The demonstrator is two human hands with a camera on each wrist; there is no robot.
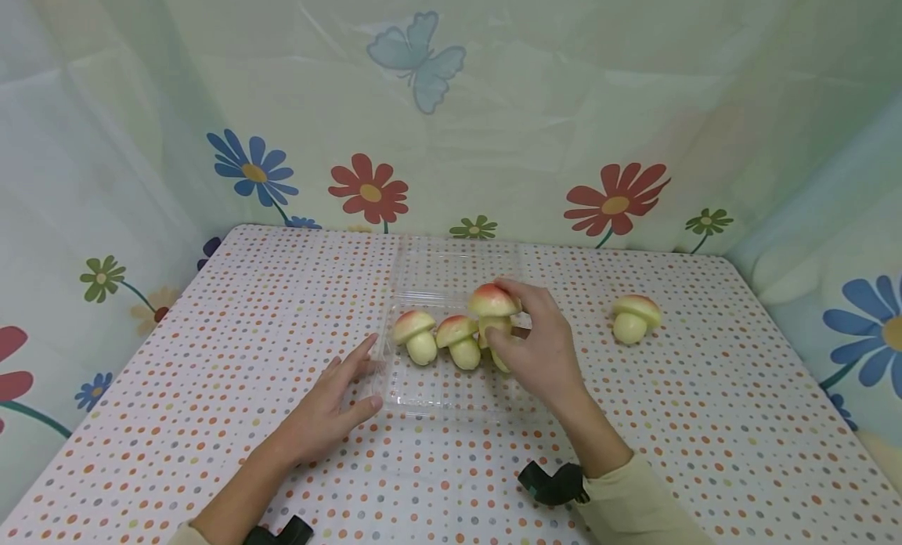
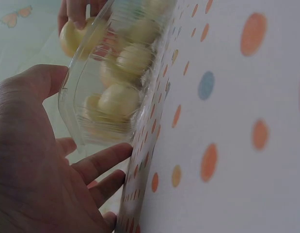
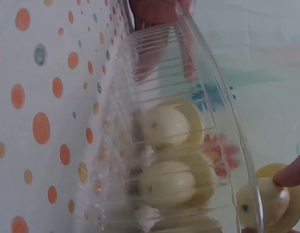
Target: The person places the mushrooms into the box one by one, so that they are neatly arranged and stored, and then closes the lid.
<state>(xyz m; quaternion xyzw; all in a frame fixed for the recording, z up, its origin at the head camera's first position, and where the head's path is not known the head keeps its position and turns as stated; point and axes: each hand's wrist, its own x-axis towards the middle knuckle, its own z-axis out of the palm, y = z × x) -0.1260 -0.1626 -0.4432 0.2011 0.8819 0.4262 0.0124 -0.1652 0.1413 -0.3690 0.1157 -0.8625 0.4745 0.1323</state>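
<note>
A clear plastic box point(image 1: 423, 396) stands on the table, its lid point(image 1: 458, 263) laid back behind it. Inside sit toy mushrooms with red-tinged caps: a left mushroom point(image 1: 421, 348), a middle mushroom point(image 1: 465, 353) and another partly hidden under my right hand. My right hand point(image 1: 546, 349) pinches a mushroom point(image 1: 495, 301) by thumb and fingers, raised above the box's right part. My left hand point(image 1: 327, 408) is at the box's left side; in the left wrist view its thumb point(image 2: 50, 77) touches the rim, the fingers point(image 2: 103, 162) spread beside the wall.
One more mushroom point(image 1: 636, 319) lies on the table to the right of the box. A dotted cloth point(image 1: 282, 294) covers the tabletop. Behind the table hangs a flowered curtain point(image 1: 493, 99). Black wrist devices point(image 1: 553, 482) show by both forearms.
</note>
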